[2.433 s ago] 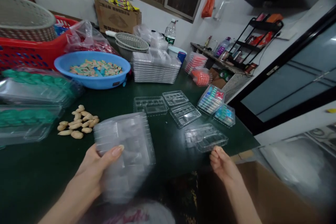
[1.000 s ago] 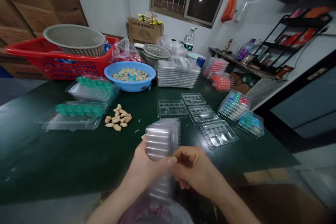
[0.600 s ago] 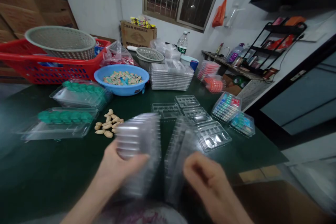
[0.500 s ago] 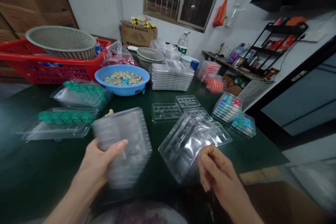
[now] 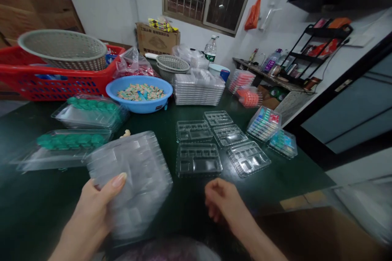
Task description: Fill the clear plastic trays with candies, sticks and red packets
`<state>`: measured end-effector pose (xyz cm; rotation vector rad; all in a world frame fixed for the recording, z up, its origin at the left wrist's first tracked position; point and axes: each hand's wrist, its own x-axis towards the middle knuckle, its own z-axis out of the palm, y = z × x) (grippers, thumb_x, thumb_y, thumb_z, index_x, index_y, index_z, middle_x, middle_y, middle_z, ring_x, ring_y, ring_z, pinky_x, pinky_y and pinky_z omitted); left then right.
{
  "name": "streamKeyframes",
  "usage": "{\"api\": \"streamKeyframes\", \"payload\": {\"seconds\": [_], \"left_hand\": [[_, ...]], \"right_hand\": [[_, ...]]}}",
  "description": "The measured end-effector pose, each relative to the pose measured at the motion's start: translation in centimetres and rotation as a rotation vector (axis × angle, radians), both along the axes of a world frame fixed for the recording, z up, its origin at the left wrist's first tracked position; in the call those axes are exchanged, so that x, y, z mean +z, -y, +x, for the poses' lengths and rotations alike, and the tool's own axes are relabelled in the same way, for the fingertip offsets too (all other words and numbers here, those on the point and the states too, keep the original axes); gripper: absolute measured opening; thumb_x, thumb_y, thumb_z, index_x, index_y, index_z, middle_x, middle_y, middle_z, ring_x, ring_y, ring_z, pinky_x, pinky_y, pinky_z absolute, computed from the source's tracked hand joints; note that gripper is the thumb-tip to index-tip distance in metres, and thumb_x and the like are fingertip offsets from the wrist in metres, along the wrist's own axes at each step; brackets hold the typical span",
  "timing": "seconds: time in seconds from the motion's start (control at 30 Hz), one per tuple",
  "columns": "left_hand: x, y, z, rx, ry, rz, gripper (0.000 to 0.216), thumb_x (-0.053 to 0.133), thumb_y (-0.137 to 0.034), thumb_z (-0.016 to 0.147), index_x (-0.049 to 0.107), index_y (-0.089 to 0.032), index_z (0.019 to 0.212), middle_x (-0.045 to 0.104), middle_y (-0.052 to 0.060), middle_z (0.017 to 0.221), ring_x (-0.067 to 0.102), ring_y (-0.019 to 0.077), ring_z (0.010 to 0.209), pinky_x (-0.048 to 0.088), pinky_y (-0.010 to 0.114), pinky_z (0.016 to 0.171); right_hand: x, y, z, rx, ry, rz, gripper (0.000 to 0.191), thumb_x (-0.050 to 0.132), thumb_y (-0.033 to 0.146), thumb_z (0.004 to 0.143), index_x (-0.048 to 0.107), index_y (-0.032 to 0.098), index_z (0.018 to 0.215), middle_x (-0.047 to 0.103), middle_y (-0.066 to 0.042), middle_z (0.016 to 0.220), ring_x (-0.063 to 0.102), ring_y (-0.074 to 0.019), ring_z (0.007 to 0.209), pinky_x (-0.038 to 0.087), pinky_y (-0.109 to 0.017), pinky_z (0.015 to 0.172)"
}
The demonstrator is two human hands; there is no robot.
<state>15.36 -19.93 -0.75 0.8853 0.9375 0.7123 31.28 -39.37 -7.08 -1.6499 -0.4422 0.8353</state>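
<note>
My left hand (image 5: 98,206) grips a nested stack of clear plastic trays (image 5: 134,179), its thumb lying over the top tray and the other fingers hidden beneath. My right hand (image 5: 225,204) hovers over the near part of the table, fingers curled with nothing visible in them. Just beyond it lies a single clear compartment tray (image 5: 199,161), not touching the hand. Several similar trays are spread singly around that one, among them another clear tray (image 5: 248,158) to the right and one (image 5: 194,131) farther back.
Green-filled trays (image 5: 72,140) lie on the dark green table (image 5: 171,208) at left. Behind stand a blue basin (image 5: 139,106) of small pieces, a red basket (image 5: 70,83) with a colander (image 5: 64,49), and a tall tray stack (image 5: 199,91). Filled trays (image 5: 265,124) sit at right.
The tray that my right hand held now lies flat among the others. My right hand has let go and moved left; the left hand's stack has shifted left and toward me.
</note>
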Motion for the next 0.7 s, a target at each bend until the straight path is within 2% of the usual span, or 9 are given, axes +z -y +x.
{"api": "streamKeyframes", "payload": {"seconds": [0.03,0.07,0.1,0.13,0.2,0.3,0.4,0.6,0.7], "left_hand": [[-0.2,-0.1,-0.1,0.001,-0.001,0.004,0.055,0.082,-0.023,0.036,0.055,-0.016,0.083,0.064,-0.005,0.054,0.06,0.0187,0.046,0.052,0.026,0.047],[-0.4,-0.2,-0.1,0.001,-0.004,0.004,0.054,0.082,-0.022,0.036,0.054,-0.016,0.082,0.063,-0.005,0.053,0.06,0.0184,0.046,0.051,0.025,0.046],[-0.6,-0.2,0.0,-0.005,-0.007,-0.004,0.054,0.082,-0.022,0.036,0.053,-0.016,0.082,0.063,-0.005,0.053,0.06,0.0185,0.046,0.051,0.024,0.045],[-0.8,-0.1,0.0,-0.016,-0.011,-0.012,0.054,0.082,-0.022,0.037,0.053,-0.016,0.083,0.063,-0.004,0.053,0.06,0.0187,0.046,0.05,0.023,0.044],[-1.1,0.1,0.1,-0.051,-0.006,-0.021,0.055,0.081,-0.025,0.039,0.052,-0.017,0.085,0.065,-0.003,0.055,0.061,0.0197,0.048,0.049,0.022,0.042],[-1.3,0.4,0.0,-0.111,-0.003,-0.002,0.056,0.081,-0.033,0.043,0.051,-0.018,0.089,0.067,0.0,0.061,0.063,0.023,0.051,0.049,0.025,0.042],[-1.6,0.3,-0.4,-0.118,-0.03,0.012,0.059,0.08,-0.04,0.045,0.051,-0.02,0.091,0.069,0.002,0.067,0.064,0.0265,0.057,0.051,0.029,0.045],[-2.3,-0.3,-0.7,-0.13,-0.072,-0.047,0.071,0.082,-0.033,0.038,0.051,-0.024,0.101,0.069,0.0,0.067,0.064,0.0288,0.057,0.051,0.033,0.045],[-2.6,-0.3,-0.5,-0.119,-0.059,-0.028,0.073,0.082,-0.034,0.037,0.051,-0.021,0.102,0.068,0.0,0.065,0.064,0.027,0.056,0.051,0.033,0.047]], "right_hand": [[0.4,0.2,0.0,0.004,0.3,-0.039,0.02,0.059,0.03,0.078,0.058,0.017,0.094,0.063,-0.005,0.08,0.059,-0.0175,0.067,0.048,-0.032,0.059],[0.6,0.1,0.1,0.012,0.601,-0.072,0.027,0.058,0.022,0.077,0.057,0.02,0.104,0.062,-0.008,0.097,0.058,-0.0222,0.088,0.047,-0.038,0.075],[0.8,-0.1,0.6,0.041,0.862,-0.104,0.039,0.059,0.016,0.075,0.055,0.022,0.113,0.057,-0.009,0.114,0.05,-0.0265,0.108,0.04,-0.043,0.088],[0.8,-0.6,1.2,0.094,1.059,-0.14,0.047,0.058,0.013,0.074,0.052,0.025,0.119,0.049,-0.009,0.126,0.037,-0.0296,0.121,0.032,-0.047,0.095],[0.6,-1.9,2.9,0.228,1.266,-0.22,0.046,0.056,0.012,0.076,0.052,0.026,0.12,0.042,-0.007,0.134,0.023,-0.0315,0.129,0.027,-0.049,0.098],[0.0,-4.2,5.5,0.354,1.366,-0.27,0.033,0.051,0.016,0.083,0.056,0.026,0.114,0.043,-0.003,0.133,0.024,-0.028,0.129,0.029,-0.045,0.096],[-0.3,-6.3,7.6,0.389,1.432,-0.275,0.03,0.051,0.017,0.085,0.056,0.027,0.113,0.042,-0.001,0.134,0.025,-0.0264,0.128,0.028,-0.043,0.097],[-0.8,-9.9,10.6,0.386,1.463,-0.2,0.025,0.056,0.02,0.083,0.061,0.025,0.108,0.044,-0.002,0.132,0.028,-0.0268,0.126,0.029,-0.04,0.095],[-0.7,-10.9,11.9,0.353,1.415,-0.131,0.025,0.059,0.016,0.081,0.064,0.023,0.104,0.048,-0.003,0.128,0.03,-0.0263,0.124,0.028,-0.038,0.096]]}}
